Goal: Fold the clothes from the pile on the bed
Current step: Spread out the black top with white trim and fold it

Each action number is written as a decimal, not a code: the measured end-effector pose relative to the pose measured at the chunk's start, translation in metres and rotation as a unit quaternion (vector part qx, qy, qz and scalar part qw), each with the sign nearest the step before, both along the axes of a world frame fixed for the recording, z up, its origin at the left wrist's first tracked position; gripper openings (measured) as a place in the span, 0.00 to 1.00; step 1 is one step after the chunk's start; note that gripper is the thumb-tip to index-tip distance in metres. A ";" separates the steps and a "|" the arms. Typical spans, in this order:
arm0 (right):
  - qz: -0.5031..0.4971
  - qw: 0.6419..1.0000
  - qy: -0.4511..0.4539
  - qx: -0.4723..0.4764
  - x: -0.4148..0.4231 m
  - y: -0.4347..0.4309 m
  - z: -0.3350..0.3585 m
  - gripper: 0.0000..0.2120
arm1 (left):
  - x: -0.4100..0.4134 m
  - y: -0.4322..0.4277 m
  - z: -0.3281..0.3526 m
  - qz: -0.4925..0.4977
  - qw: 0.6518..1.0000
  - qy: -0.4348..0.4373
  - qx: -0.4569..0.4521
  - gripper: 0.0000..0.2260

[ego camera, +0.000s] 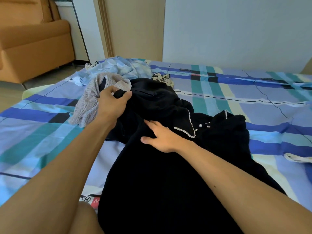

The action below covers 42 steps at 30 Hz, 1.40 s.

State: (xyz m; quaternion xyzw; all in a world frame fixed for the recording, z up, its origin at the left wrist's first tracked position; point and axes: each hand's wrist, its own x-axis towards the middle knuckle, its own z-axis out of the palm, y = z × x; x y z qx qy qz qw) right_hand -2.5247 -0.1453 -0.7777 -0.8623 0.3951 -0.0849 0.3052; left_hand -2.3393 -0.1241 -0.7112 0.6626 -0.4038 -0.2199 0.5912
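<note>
Black pearl-collared garment (168,174) spread on bed — rumpled clothes pile (108,81) behind

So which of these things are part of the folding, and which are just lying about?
In the job: black garment, gripped by the left hand, right hand flat on it; lace garment, blue garment and floral piece piled behind; bed.
Lying about: orange sofa, white strap.

Left grip (111,103) pinches black cloth (148,102); right grip (163,138) flat, fingers spread.

Orange sofa (33,41), pale walls (236,31)
</note>
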 end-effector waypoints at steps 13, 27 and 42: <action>-0.007 0.996 0.084 0.001 -0.021 0.005 -0.034 0.39 | 0.021 -0.005 -0.046 -0.132 0.950 -0.080 0.270 0.09; -0.077 0.940 -0.297 0.146 -0.018 0.007 -0.001 0.30 | -0.034 -0.003 0.008 -0.015 0.959 -0.279 -0.049 0.13; -0.205 0.732 -0.526 0.382 -0.100 -0.014 -0.009 0.20 | -0.133 -0.017 -0.030 -0.418 0.885 -0.193 0.069 0.10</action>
